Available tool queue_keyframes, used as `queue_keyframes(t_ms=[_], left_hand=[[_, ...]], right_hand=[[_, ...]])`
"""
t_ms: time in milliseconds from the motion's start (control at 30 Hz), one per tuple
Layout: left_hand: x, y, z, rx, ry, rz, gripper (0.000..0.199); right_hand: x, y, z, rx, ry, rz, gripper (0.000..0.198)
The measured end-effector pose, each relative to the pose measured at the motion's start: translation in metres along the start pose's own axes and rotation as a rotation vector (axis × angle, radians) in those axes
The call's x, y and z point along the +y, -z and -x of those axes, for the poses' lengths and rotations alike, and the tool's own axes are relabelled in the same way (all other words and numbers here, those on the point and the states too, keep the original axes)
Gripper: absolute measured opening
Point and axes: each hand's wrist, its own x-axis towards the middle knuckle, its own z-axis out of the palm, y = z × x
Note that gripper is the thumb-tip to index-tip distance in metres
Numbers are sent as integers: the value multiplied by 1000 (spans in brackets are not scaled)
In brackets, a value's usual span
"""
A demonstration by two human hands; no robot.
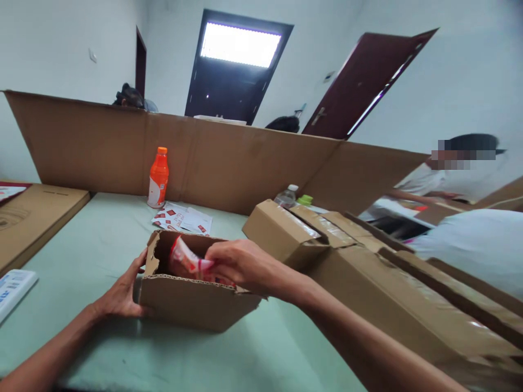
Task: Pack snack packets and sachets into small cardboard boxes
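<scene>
An open cardboard box [196, 305] with torn upper edges stands on the pale green tabletop. My left hand [122, 291] grips its left end, the thumb low on the near side and the fingers round the far side. Over the box's opening, my right hand [239, 264] is closed on a red-and-white plastic packet [188, 256]. The packet leans up out of the box, its top near the rim. More red-and-white wrapping shows just under my right hand, partly hidden, and the bottom of the box is out of sight.
Several cardboard boxes [368, 288] line the right side. An orange bottle [158, 179] and printed papers [182, 218] lie beyond the box, before a cardboard partition [245, 163]. A flat carton [41, 218] and a white device [16, 291] are left. Another person [425, 182] works at right.
</scene>
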Motion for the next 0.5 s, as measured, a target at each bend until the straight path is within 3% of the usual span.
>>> queue_keyframes(t_ms=[133,267,333,400,433,500], left_hand=[[1,0,2,5,-17,-80,116],[17,5,13,68,-33,-216,112],[41,8,14,129,-78,-305,106],[74,11,7,180,-221,-446,100],[91,12,1,165,-314,-519,93],[123,13,-17,2,-416,-587,77]], right_hand=[[-18,5,-28,-331,31,150,21],[-23,-6,-38,-411,41,197,20],[-20,-13,-37,-449,52,199,19],[-16,-20,-34,-483,70,195,20],[-14,-22,-33,-497,78,192,21],[-10,-25,-33,-502,92,178,23]])
